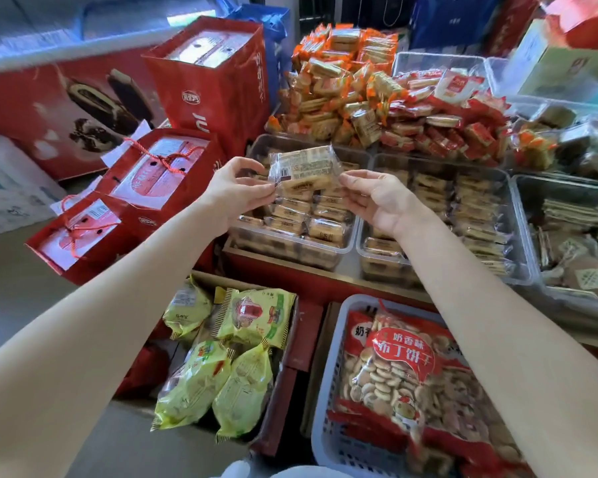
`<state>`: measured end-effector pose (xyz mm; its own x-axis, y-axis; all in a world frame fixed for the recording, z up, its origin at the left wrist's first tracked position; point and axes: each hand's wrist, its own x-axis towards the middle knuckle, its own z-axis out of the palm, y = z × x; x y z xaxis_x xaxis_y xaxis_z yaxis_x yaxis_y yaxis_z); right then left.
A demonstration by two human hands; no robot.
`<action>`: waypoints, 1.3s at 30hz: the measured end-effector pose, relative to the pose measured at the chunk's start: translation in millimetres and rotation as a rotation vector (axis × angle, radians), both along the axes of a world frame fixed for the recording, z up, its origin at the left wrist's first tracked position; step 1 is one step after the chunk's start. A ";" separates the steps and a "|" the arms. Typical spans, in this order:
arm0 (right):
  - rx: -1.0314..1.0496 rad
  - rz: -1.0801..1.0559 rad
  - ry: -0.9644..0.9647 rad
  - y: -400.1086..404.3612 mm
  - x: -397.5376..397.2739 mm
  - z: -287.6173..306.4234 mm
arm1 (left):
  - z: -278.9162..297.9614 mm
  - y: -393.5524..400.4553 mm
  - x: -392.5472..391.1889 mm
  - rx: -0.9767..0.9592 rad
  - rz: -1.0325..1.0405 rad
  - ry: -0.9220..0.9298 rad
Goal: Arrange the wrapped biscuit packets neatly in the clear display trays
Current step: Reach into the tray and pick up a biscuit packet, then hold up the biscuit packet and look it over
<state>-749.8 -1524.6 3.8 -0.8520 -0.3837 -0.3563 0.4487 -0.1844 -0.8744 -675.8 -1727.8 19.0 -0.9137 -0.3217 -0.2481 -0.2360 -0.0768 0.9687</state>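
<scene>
A clear-wrapped biscuit packet [304,165] is held up above the left clear display tray [256,236]. My left hand [237,193] pinches its left edge between thumb and fingers. My right hand [377,198] pinches the right edge of the wrapper. Below the packet, the left tray holds rows of the same pale biscuit packets. A second clear tray [516,270] to the right is filled with neat rows of similar packets.
Heaps of orange packets [339,84] and red packets [442,122] lie in trays behind. Red gift boxes [159,167] stand at the left. Below are a carton of green snack bags [221,363] and a white basket [328,391] with a red biscuit bag.
</scene>
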 end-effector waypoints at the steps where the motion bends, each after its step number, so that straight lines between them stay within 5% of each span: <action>1: 0.006 -0.024 0.009 -5.1 -1.4 -1.1 | -1.7 -2.5 -2.5 0.006 -0.006 0.006; 10: 0.327 -0.281 0.231 -38.4 -30.0 -26.9 | -11.6 -3.5 -29.4 -0.002 -0.046 0.011; 15: 0.840 -0.364 0.555 -18.7 -49.4 -52.6 | -44.0 0.3 -42.0 -0.785 -0.153 -0.089; 19: 1.128 -0.330 0.548 31.4 -62.3 -72.2 | -69.8 2.1 -46.8 -0.892 -0.254 -0.188; 29: 1.266 -0.164 0.358 80.3 -76.8 -94.6 | -95.9 21.1 -68.3 -0.975 -0.376 -0.267; 33: 1.297 -0.021 0.509 47.8 -82.9 -86.4 | -95.9 13.2 -67.8 -0.987 -0.365 -0.257; 39: 0.983 0.234 0.842 -55.4 -82.3 -78.6 | -96.6 -38.2 -47.9 -1.084 -0.237 -0.309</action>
